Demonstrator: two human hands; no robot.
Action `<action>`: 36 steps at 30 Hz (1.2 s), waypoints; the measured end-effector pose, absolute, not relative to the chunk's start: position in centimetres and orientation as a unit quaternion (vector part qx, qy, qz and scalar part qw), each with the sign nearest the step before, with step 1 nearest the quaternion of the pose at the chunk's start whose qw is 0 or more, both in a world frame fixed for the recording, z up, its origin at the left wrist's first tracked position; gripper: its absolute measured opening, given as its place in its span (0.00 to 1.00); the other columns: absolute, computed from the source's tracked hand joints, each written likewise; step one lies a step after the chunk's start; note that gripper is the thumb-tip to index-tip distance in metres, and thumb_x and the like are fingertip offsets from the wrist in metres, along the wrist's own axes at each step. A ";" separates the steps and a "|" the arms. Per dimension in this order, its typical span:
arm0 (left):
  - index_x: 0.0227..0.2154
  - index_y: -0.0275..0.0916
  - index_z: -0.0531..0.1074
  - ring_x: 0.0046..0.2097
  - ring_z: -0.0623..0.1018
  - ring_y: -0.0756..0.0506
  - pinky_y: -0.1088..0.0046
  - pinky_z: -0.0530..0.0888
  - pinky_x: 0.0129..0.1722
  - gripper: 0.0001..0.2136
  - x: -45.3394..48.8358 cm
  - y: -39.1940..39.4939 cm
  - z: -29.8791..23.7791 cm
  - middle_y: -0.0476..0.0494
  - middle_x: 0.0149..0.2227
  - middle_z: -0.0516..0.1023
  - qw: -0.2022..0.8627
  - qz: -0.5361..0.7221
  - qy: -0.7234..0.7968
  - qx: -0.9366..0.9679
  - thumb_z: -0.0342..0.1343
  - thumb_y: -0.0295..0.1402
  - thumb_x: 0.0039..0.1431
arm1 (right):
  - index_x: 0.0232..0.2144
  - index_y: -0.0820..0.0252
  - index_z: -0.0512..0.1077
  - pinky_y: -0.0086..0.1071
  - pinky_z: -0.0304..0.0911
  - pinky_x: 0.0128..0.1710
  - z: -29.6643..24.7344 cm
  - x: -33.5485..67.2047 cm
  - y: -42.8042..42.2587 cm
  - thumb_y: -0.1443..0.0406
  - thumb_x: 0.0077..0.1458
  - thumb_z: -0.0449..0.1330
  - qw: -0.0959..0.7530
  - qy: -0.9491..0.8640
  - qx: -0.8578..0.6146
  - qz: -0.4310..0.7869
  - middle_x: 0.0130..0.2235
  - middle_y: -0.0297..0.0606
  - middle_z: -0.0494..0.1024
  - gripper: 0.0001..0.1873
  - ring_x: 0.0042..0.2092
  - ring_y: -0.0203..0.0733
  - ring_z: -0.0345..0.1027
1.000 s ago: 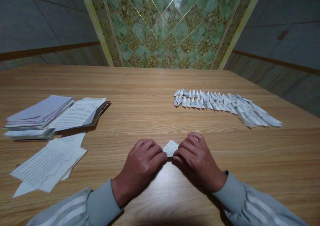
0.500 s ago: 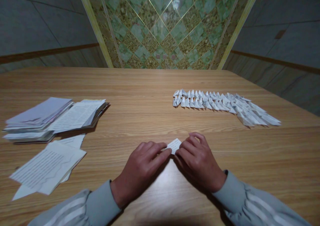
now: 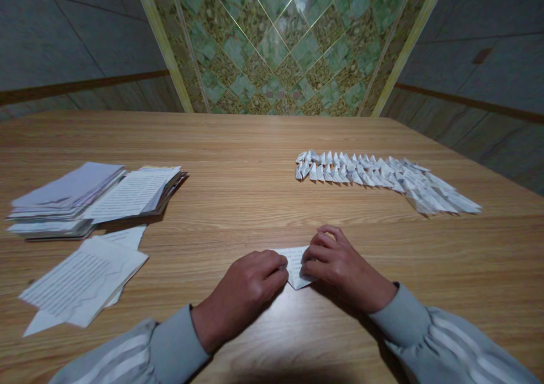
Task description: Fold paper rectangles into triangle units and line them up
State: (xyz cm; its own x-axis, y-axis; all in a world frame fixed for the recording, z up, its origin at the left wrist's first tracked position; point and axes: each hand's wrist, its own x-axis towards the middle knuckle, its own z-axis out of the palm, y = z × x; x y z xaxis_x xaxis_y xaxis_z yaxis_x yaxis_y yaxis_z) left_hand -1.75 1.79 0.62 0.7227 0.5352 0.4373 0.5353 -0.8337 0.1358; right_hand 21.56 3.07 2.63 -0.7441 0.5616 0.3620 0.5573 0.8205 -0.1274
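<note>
A small folded sheet of printed paper (image 3: 297, 265) lies on the table in front of me, its near side narrowing to a point. My left hand (image 3: 257, 279) grips its left edge, with the fingertips curled and close together. On the right part of the paper, my right hand (image 3: 335, 262) has thumb and fingers bent and pressed to it. Both hands cover the paper's side corners.
Two rows of folded paper pieces (image 3: 361, 171) stand at the right back of the wooden table (image 3: 221, 191). At left are a stack of papers (image 3: 68, 188), a second pile of printed sheets (image 3: 136, 191) and several loose sheets (image 3: 85, 282).
The paper has turned and now shows a wider face with its point towards me. My left hand has curled its fingers; my right hand has shifted slightly right.
</note>
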 end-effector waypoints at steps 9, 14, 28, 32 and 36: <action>0.48 0.42 0.71 0.39 0.72 0.42 0.64 0.71 0.35 0.11 -1.8 0.9 1.8 0.42 0.38 0.74 -0.025 -0.091 -0.297 -0.950 0.47 0.32 0.70 | 0.38 0.53 0.78 0.41 0.53 0.50 2.2 23.5 4.0 0.60 0.59 0.64 0.184 -0.913 -0.327 0.163 0.40 0.35 0.80 0.06 0.44 0.42 0.68; 0.54 0.44 0.68 0.45 0.73 0.40 0.60 0.73 0.41 0.14 -2.4 0.5 1.7 0.39 0.45 0.74 -0.039 -0.099 -0.275 -0.956 0.46 0.28 0.69 | 0.34 0.55 0.78 0.39 0.54 0.46 1.6 23.5 4.3 0.64 0.58 0.65 0.203 -0.887 -0.363 0.201 0.37 0.35 0.78 0.02 0.42 0.41 0.68; 0.50 0.44 0.73 0.53 0.73 0.37 0.57 0.75 0.46 0.15 -3.0 0.5 -0.3 0.42 0.54 0.76 -0.035 -0.194 -0.266 -0.944 0.50 0.24 0.64 | 0.31 0.60 0.69 0.38 0.51 0.45 2.1 21.3 3.2 0.65 0.59 0.64 0.198 -0.864 -0.434 0.164 0.33 0.34 0.71 0.08 0.40 0.42 0.61; 0.50 0.43 0.72 0.52 0.73 0.37 0.57 0.75 0.45 0.15 -2.9 0.4 -0.3 0.42 0.54 0.76 -0.025 -0.199 -0.266 -0.943 0.51 0.24 0.64 | 0.32 0.59 0.67 0.40 0.50 0.49 2.7 20.9 3.2 0.67 0.62 0.60 0.217 -0.885 -0.377 0.166 0.37 0.35 0.73 0.06 0.42 0.42 0.61; 0.49 0.42 0.72 0.50 0.74 0.36 0.56 0.75 0.42 0.13 -2.8 0.3 -0.4 0.43 0.53 0.77 -0.010 -0.206 -0.268 -0.941 0.50 0.25 0.65 | 0.32 0.59 0.66 0.39 0.50 0.47 2.1 20.7 3.2 0.69 0.63 0.58 0.202 -0.875 -0.400 0.183 0.32 0.32 0.71 0.06 0.39 0.40 0.60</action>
